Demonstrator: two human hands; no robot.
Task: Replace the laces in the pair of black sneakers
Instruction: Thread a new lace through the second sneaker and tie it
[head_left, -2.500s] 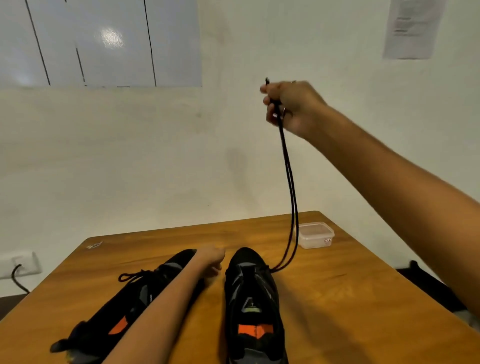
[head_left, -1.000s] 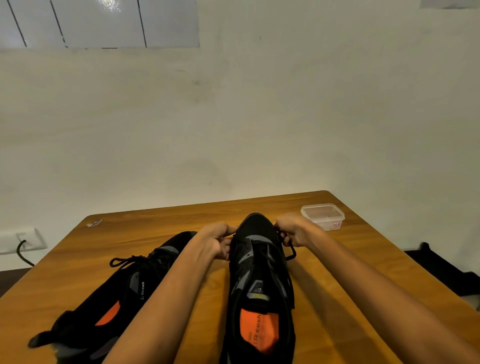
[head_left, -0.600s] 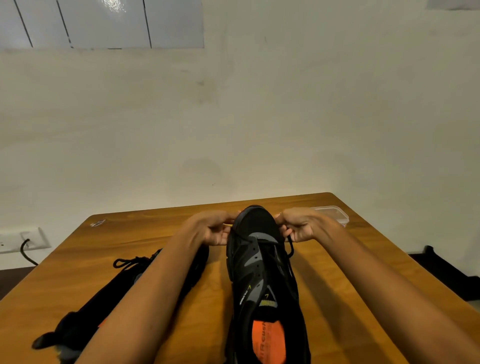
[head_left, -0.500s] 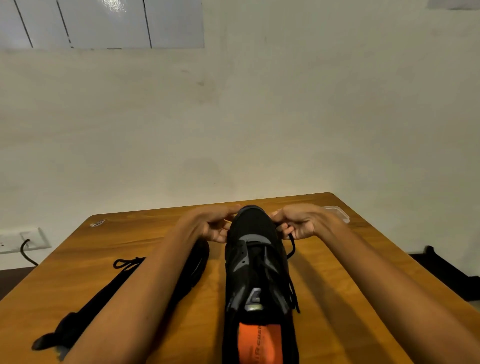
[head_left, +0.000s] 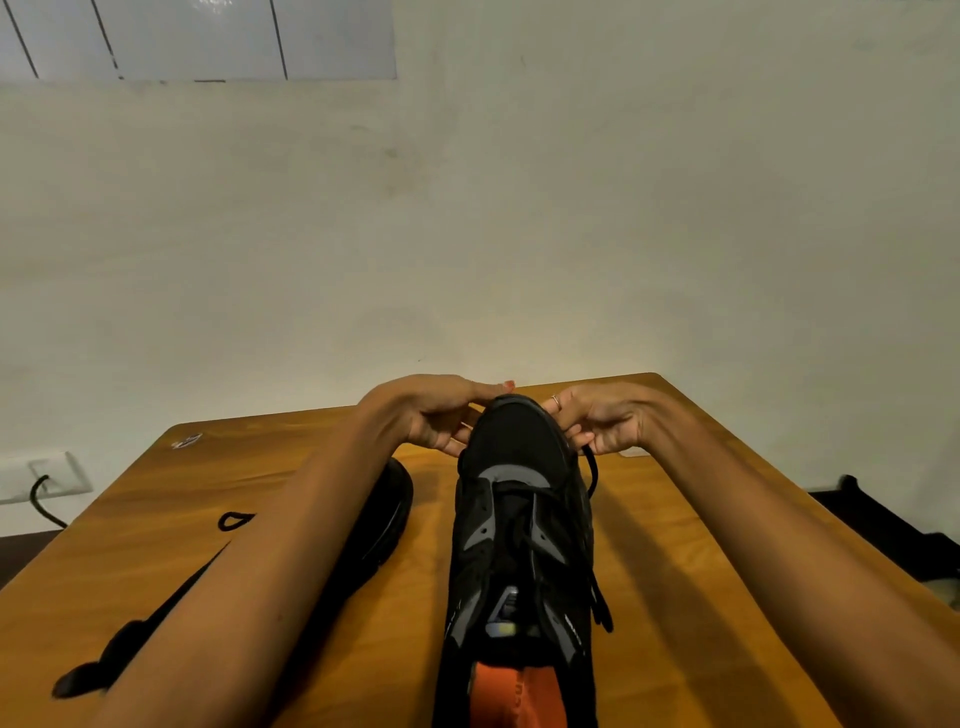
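Observation:
A black sneaker (head_left: 519, 519) with grey panels and an orange insole stands in the middle of the wooden table (head_left: 130, 545), toe pointing away and raised. My left hand (head_left: 431, 415) grips the left side of its toe. My right hand (head_left: 602, 423) holds the right side of the toe, and a black lace (head_left: 592, 473) hangs down from its fingers along the shoe's right flank. The second black sneaker (head_left: 384, 514) lies to the left, mostly hidden behind my left forearm, with a loop of its lace (head_left: 234, 520) showing on the table.
A clear plastic container (head_left: 631, 452) is almost hidden behind my right hand near the table's far right corner. A white wall rises just beyond the table's far edge. A wall socket with a black cable (head_left: 41, 493) sits low at the left.
My right hand came down from holding the lace high and joined my left hand at the sneaker's toe. Over the last second the toe has been lifted and both hands rose with it.

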